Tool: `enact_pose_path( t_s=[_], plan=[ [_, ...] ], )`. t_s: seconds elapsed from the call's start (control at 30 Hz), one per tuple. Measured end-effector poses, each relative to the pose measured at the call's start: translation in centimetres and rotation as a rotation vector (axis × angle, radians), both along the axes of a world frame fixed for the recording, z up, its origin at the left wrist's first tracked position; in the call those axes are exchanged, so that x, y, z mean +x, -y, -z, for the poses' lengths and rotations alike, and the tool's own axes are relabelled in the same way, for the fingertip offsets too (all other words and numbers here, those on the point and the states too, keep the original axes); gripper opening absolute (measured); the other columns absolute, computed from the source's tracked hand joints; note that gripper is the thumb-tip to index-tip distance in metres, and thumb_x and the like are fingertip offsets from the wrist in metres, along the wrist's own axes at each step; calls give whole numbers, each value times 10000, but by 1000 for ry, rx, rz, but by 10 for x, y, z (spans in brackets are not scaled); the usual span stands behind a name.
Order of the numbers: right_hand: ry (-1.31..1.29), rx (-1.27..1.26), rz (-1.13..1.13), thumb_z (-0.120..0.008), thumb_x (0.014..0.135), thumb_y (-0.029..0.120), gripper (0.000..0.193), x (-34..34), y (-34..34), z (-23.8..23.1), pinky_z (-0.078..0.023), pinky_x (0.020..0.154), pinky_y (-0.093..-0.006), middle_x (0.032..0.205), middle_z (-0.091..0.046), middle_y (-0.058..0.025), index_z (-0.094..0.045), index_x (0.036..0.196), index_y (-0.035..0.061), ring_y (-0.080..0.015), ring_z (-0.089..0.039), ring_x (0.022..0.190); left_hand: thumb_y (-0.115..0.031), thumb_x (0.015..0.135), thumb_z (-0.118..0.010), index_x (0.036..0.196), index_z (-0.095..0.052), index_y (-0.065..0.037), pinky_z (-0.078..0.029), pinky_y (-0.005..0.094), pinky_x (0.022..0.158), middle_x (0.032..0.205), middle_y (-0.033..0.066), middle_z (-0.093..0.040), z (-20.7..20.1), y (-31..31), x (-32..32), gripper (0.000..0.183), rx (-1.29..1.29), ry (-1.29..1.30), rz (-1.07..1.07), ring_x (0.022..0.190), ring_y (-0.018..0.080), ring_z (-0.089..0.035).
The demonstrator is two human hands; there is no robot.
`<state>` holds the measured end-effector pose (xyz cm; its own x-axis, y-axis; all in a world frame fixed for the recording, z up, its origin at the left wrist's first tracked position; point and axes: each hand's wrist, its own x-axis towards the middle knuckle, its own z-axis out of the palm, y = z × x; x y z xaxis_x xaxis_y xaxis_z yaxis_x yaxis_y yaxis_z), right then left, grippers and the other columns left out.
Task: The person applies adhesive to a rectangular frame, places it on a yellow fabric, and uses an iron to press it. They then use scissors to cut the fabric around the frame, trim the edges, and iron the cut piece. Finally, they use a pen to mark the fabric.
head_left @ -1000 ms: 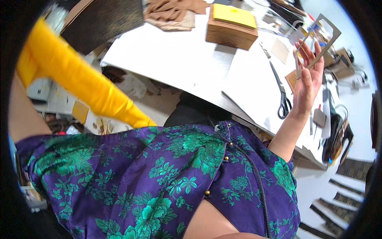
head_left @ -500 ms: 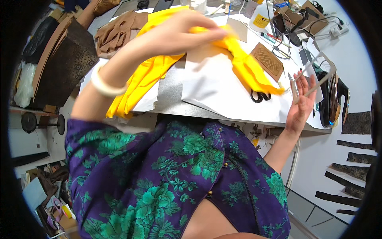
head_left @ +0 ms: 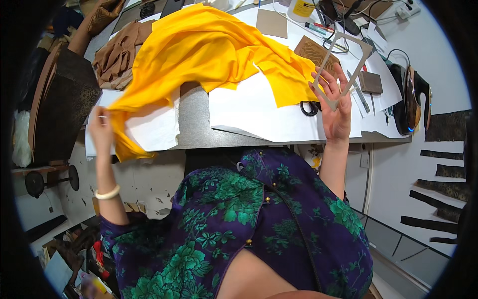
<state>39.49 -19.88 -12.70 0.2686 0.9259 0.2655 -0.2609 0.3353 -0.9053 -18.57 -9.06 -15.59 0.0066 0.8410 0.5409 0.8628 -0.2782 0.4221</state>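
Note:
A large soft yellow cloth (head_left: pixel 199 47) drapes in an arch over the worktable, its folds running from left to right. My left hand (head_left: pixel 102 132), slightly blurred and wearing a pale bangle at the wrist, grips the cloth's left edge beyond the table's front left corner. Between the thumb and fingers of my right hand (head_left: pixel 336 117) tilts a thin pale rectangular frame (head_left: pixel 354 74), raised over the right side of the table. Black scissor handles (head_left: pixel 309 108) lie beside that hand, their blades hidden by the cloth. A brown panel with wavy carved lines (head_left: pixel 311 52) sits partly under the frame.
White paper (head_left: pixel 244 112) covers part of the grey table (head_left: pixel 194 119). Crumpled brown leather (head_left: pixel 117 60) lies at the left. A clothes iron (head_left: pixel 411 99) stands at the right edge. Behind are a bottle (head_left: pixel 301 9), pens and cables. A small brown block (head_left: pixel 371 83) rests near the right.
My left hand has swung from over the table's middle down to the left, spreading the yellow cloth leftward. My right hand, with the frame, has shifted left and up.

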Motion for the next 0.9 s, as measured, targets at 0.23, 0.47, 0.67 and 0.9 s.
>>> enact_pose_path(
  t_s=[0.23, 0.47, 0.67, 0.9],
  plan=[
    [40, -57, -34, -771, 783, 580, 1070, 3, 4, 17, -419, 1157, -521, 1474, -465, -275, -287, 1567, 34, -366, -494, 1377, -207, 927, -675, 1118, -668, 17, -569, 352, 829, 1074, 164, -704, -14, -97, -258, 295, 86, 605, -692, 915, 245, -711],
    [37, -109, -8, -776, 777, 586, 1075, -4, 14, 20, -416, 1160, -529, 1473, -463, -278, -286, 1569, 47, -368, -486, 1386, -202, 893, -626, 1385, -530, -47, -468, 470, 1037, 1364, 197, -581, -56, -43, 8, 525, 248, -546, -613, 1253, 368, -569],
    [-55, -123, -142, -717, 875, 397, 911, -24, -3, 24, -383, 1163, -451, 1380, -552, -228, -264, 1563, 8, -304, -501, 1356, -188, 907, -724, 1130, -657, -55, -547, 408, 803, 1090, 135, -621, -29, -5, 208, 268, -70, -177, 534, 978, 336, -665],
    [86, -159, -86, -806, 817, 421, 1020, -39, -38, 26, -362, 1146, -395, 1382, -547, -192, -247, 1561, 4, -272, -509, 1311, -129, 911, -704, 935, -675, -14, -510, 380, 671, 839, 124, -605, -13, -58, 234, 121, -10, -211, 515, 735, 312, -634]
  ],
)
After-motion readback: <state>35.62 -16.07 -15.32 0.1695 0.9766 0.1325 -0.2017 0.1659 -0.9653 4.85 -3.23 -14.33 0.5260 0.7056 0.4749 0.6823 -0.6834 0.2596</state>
